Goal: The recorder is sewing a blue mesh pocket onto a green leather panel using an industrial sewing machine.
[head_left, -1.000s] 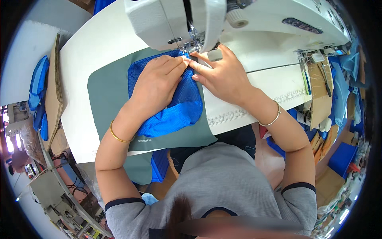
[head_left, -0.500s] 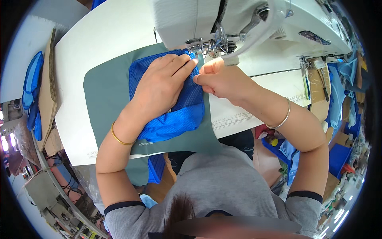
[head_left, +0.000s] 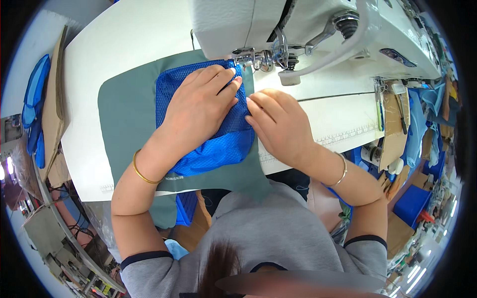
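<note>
A blue mesh pocket [head_left: 169, 82] with a smooth blue band [head_left: 218, 153] lies on a dark green fabric panel [head_left: 124, 119]. My left hand [head_left: 201, 102] rests flat on the mesh, fingers stretched toward the sewing machine's needle area and presser foot [head_left: 243, 62]. At the pocket's right edge, my right hand [head_left: 280, 121] has its fingertips closed together on the fabric border. The fingers cover the exact spot they pinch. The needle tip is hard to make out behind the metal parts.
Over the far side hangs the white sewing machine head [head_left: 218, 25]. A ruler strip [head_left: 348, 133] runs along the white table's near edge. Scissors [head_left: 381, 87] and a cardboard piece [head_left: 392, 124] are at the right. Blue fabric pieces [head_left: 36, 109] hang beside cardboard at the left.
My right hand has drawn back slightly from the needle area toward me, its fingers now lower along the pocket's edge. My left hand stays on the mesh. The view has shifted slightly.
</note>
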`<state>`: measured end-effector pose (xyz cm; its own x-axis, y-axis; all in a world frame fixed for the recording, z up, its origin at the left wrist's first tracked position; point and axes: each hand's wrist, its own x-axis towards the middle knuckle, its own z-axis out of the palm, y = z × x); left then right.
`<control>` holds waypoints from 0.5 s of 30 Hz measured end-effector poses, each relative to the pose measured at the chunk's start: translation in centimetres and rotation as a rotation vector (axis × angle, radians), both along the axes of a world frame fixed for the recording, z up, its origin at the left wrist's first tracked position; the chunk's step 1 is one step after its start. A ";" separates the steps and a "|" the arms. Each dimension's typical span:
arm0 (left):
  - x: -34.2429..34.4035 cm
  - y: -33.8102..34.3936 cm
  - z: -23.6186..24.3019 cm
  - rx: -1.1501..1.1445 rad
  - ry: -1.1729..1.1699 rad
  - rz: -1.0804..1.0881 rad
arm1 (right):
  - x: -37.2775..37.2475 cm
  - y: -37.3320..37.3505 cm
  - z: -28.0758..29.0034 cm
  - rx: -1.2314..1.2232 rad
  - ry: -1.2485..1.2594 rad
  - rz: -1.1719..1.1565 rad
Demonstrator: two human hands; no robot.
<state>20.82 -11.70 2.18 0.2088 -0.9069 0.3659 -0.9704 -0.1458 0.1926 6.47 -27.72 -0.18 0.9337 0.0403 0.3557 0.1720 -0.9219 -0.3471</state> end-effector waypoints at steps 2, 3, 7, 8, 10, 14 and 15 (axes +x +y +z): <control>-0.3 -0.1 0.0 0.009 0.000 0.017 | -0.7 -0.4 -0.5 -0.057 -0.167 0.066; -0.5 -0.2 0.1 0.012 0.000 0.025 | -0.9 -0.6 -0.5 -0.113 -0.148 0.064; -0.6 -0.3 0.1 0.027 0.021 0.044 | -1.0 -1.2 0.0 -0.191 -0.086 0.097; -0.5 -0.3 0.1 0.016 0.022 0.036 | -1.0 -1.4 0.0 -0.185 -0.090 0.105; -0.6 -0.3 0.0 0.009 0.019 0.038 | -1.1 -1.7 0.0 -0.189 -0.034 0.109; -0.7 -0.4 -0.2 0.013 0.018 0.061 | -1.0 -2.0 -0.1 -0.190 -0.047 0.114; -0.7 -0.3 -0.3 0.012 0.009 0.065 | -0.8 -2.1 -0.1 -0.200 -0.058 0.119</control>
